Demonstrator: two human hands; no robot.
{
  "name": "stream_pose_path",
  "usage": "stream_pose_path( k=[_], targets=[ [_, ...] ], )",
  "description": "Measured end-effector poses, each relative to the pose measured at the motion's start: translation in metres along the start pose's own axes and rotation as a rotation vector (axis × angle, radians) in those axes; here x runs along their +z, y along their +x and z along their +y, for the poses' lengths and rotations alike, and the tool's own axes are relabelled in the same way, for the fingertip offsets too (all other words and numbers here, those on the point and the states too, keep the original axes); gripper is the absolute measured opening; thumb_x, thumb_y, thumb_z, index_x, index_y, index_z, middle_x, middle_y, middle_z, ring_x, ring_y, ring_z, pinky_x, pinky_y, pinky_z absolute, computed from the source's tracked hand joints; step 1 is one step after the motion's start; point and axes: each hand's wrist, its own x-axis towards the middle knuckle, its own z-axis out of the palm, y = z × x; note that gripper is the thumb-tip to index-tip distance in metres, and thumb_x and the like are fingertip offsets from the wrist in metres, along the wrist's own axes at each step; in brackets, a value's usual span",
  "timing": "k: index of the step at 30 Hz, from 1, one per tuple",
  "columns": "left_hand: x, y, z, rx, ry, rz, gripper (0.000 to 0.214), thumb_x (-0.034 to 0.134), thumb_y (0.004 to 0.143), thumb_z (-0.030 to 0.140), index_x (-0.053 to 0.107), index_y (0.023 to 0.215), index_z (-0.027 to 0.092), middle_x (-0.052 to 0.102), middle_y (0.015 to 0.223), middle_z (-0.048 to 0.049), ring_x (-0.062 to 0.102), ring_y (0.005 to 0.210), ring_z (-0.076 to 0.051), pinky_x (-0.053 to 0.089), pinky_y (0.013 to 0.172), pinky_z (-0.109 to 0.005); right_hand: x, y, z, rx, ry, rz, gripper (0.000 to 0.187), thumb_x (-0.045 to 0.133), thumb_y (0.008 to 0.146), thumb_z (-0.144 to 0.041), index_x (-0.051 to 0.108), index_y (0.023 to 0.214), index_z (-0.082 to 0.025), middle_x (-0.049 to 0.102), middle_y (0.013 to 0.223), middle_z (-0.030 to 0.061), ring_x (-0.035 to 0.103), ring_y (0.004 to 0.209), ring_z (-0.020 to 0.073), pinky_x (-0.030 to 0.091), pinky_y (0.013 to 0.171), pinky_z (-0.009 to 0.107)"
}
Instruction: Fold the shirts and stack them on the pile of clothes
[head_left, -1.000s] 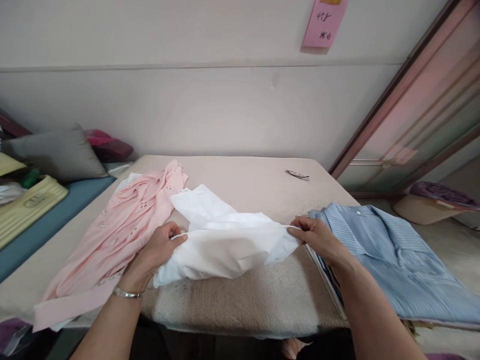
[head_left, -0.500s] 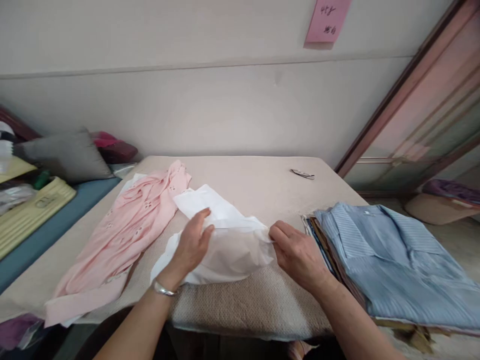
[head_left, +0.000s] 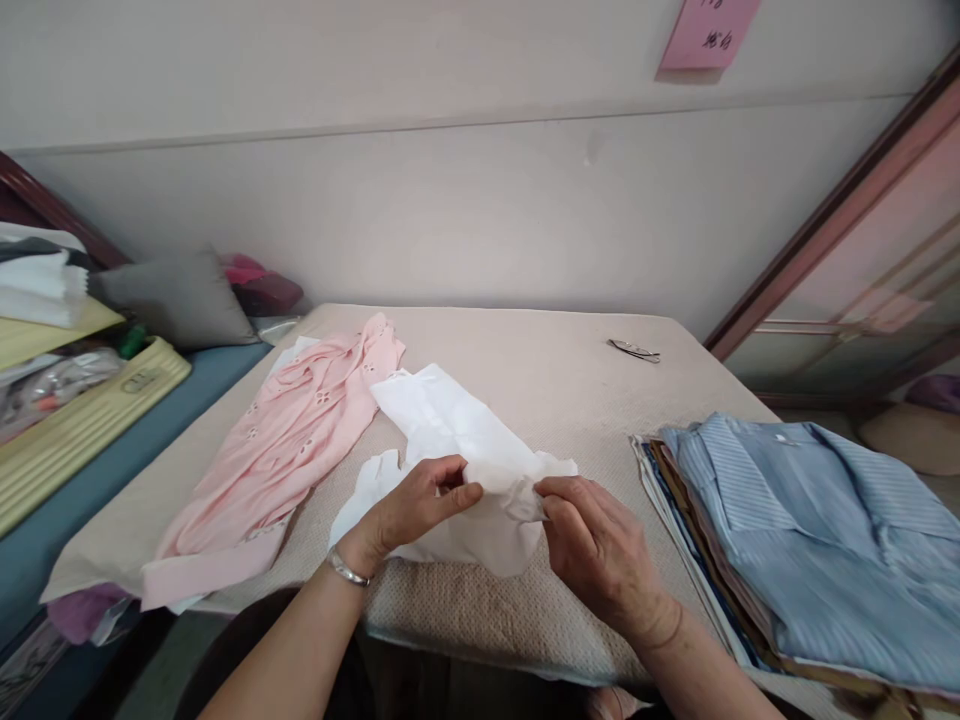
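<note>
Beige cover [head_left: 517,345], with white cloth [head_left: 450,415] pinch-tight between the fingers [head_left: 555,488] of left hand [head_left: 412,510] and right hand [head_left: 600,550].

Left hand [head_left: 418,502] and right hand [head_left: 600,548] near each other, fingers [head_left: 561,487] bent

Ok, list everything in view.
Table: one, beige-covered, centre
Cloth: one, white, table's front middle
Eyelet garment: one, pink, table's left
Clothes stack: one, blue on top, right
Glasses: one pair, dark, table's far right
Note: one, pink, on wall
Cushion: one, grey, far left
Bundle: one, magenta, beside cushion
Ribbed container: one, yellow, left edge
Door frame: one, reddish, right
Bracelet: one, silver, left wrist
Left hand: one, gripping cloth
Right hand: one, gripping cloth
</note>
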Motion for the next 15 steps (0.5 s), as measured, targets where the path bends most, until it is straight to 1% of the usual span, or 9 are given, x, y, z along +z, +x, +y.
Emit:
stream_pose_path(
  k=[2, 4, 5, 7, 9, 10, 12, 15],
  targets=[
    [0.004, 0.0, -0.005, -0.056, -0.145, -0.001, 0.046, 0.056, 0.096, 0.059, 0.06, 0.081, 0.016, 0.049, 0.075, 0.0013, 0.042, 0.073, -0.013, 0.034, 0.066, -0.025, 0.002, 0.0, 0.0, -0.005, -0.009, -0.003, 0.025, 0.051, 0.09, 0.005, 0.051, 0.093, -0.019, 0.064, 0.099, 0.0093, 0.058, 0.088, 0.0209, 0.05, 0.076, 0.035],
    [0.009, 0.0, -0.007, -0.089, -0.29, 0.025, 0.043, 0.058, 0.095, 0.056, 0.062, 0.081, 0.015, 0.054, 0.077, -0.0001, 0.046, 0.075, -0.013, 0.036, 0.069, -0.025, 0.004, -0.001, -0.001, -0.011, -0.016, -0.011, 0.025, 0.05, 0.09, 0.005, 0.051, 0.093, -0.02, 0.064, 0.099, 0.0092, 0.057, 0.088, 0.0208, 0.05, 0.076, 0.034],
    [0.011, 0.0, -0.007, -0.091, -0.355, 0.027, 0.039, 0.063, 0.093, 0.052, 0.065, 0.085, 0.015, 0.058, 0.08, -0.0013, 0.05, 0.078, -0.014, 0.038, 0.072, -0.025, 0.004, -0.001, -0.001, -0.011, -0.021, -0.017, 0.024, 0.05, 0.09, 0.005, 0.051, 0.093, -0.02, 0.064, 0.099, 0.009, 0.057, 0.087, 0.0206, 0.049, 0.076, 0.034],
    [0.012, 0.0, -0.006, -0.081, -0.461, 0.001, 0.032, 0.074, 0.087, 0.043, 0.07, 0.102, 0.015, 0.066, 0.091, -0.004, 0.057, 0.088, -0.017, 0.043, 0.08, -0.026, 0.004, -0.001, 0.0, -0.005, -0.033, -0.037, 0.023, 0.05, 0.092, 0.003, 0.051, 0.092, -0.02, 0.064, 0.098, 0.0083, 0.056, 0.085, 0.0204, 0.048, 0.076, 0.034],
    [0.012, -0.001, -0.005, -0.072, -0.516, -0.025, 0.043, 0.08, 0.08, 0.032, 0.069, 0.119, 0.017, 0.07, 0.1, -0.0053, 0.061, 0.097, -0.02, 0.044, 0.085, -0.027, 0.004, -0.001, 0.002, 0.014, -0.043, -0.076, 0.02, 0.049, 0.094, -0.001, 0.051, 0.091, -0.02, 0.064, 0.096, 0.0075, 0.055, 0.084, 0.0203, 0.047, 0.075, 0.034],
    [0.011, -0.001, -0.005, -0.073, -0.526, -0.029, 0.047, 0.08, 0.079, 0.028, 0.068, 0.123, 0.017, 0.071, 0.102, -0.0054, 0.061, 0.099, -0.021, 0.045, 0.085, -0.027, 0.004, 0.0, 0.004, 0.029, -0.051, -0.105, 0.019, 0.049, 0.095, -0.002, 0.052, 0.09, -0.02, 0.063, 0.095, 0.0071, 0.054, 0.083, 0.0203, 0.046, 0.075, 0.034],
    [0.009, -0.002, -0.008, -0.091, -0.525, -0.031, 0.046, 0.076, 0.08, 0.023, 0.069, 0.125, 0.017, 0.072, 0.102, -0.0052, 0.062, 0.097, -0.02, 0.044, 0.082, -0.025, 0.004, -0.001, 0.007, 0.069, -0.089, -0.178, 0.018, 0.048, 0.096, -0.004, 0.053, 0.088, -0.02, 0.062, 0.091, 0.0066, 0.053, 0.081, 0.0205, 0.044, 0.073, 0.034],
    [0.004, -0.003, -0.013, -0.105, -0.522, -0.006, 0.042, 0.072, 0.082, 0.023, 0.071, 0.123, 0.016, 0.073, 0.101, -0.0054, 0.063, 0.092, -0.019, 0.044, 0.08, -0.025, 0.005, -0.002, 0.014, 0.159, -0.192, -0.287, 0.02, 0.048, 0.092, -0.002, 0.054, 0.085, -0.02, 0.06, 0.088, 0.0063, 0.053, 0.079, 0.0212, 0.041, 0.071, 0.034]
  ],
)
